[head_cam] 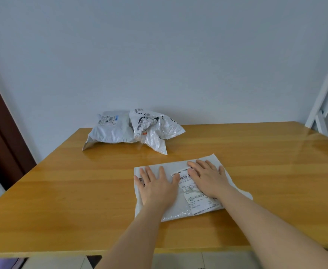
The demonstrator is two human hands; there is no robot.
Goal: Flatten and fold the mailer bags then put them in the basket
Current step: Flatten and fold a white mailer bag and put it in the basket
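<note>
Left hand (156, 188) flat, fingers straight and spread, palm pressing left half of white mailer bag (180, 210); grip apart, nothing held. Right hand (207, 178) likewise flat, fingers straight, pressing right half, partly over shipping label (196, 199). Bag lies flattened near front middle of wooden table (71, 200). Further back, near wall (159, 55): grey mailer bag (110, 131) touching crumpled white mailer bag (155, 131) on its right. White ladder frame (326, 98) at far right.
</note>
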